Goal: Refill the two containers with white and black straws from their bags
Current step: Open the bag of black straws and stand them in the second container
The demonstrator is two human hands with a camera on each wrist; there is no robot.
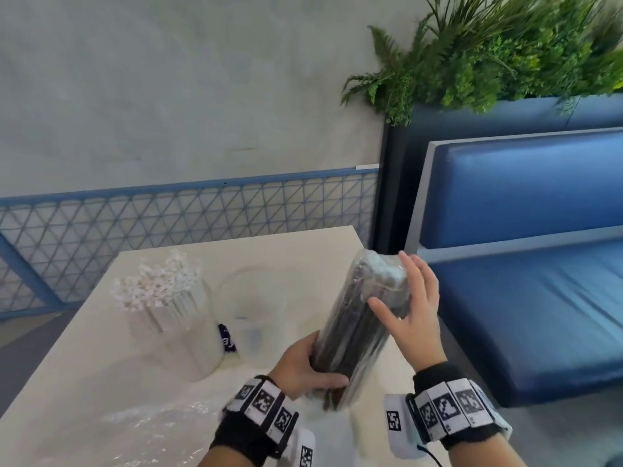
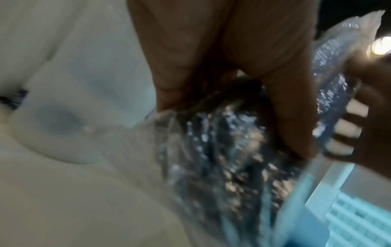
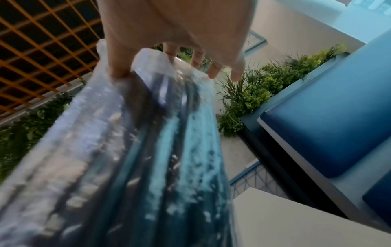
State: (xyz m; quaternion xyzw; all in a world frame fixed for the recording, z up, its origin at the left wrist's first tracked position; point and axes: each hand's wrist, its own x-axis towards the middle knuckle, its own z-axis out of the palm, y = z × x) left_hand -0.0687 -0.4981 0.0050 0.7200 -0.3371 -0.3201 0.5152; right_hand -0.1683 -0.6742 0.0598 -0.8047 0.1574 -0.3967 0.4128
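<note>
A clear bag of black straws (image 1: 357,328) stands tilted above the near right part of the white table (image 1: 84,365). My left hand (image 1: 313,365) grips the bag's lower end. My right hand (image 1: 394,284) holds the bag's top, thumb on the front and fingers behind. The wrist views, blurred, show the same bag (image 2: 211,158) (image 3: 127,167) under each hand (image 2: 232,83) (image 3: 156,66). A clear container packed with white straws (image 1: 168,298) stands at the left. Beside it stands an empty clear container (image 1: 253,305), just left of the bag.
A crumpled empty clear bag (image 1: 151,419) lies on the table's near side. A small dark blue label (image 1: 227,338) shows between the containers. A blue padded bench (image 1: 526,264) runs along the right, a planter with green plants (image 1: 488,55) behind it. A mesh railing (image 1: 168,217) backs the table.
</note>
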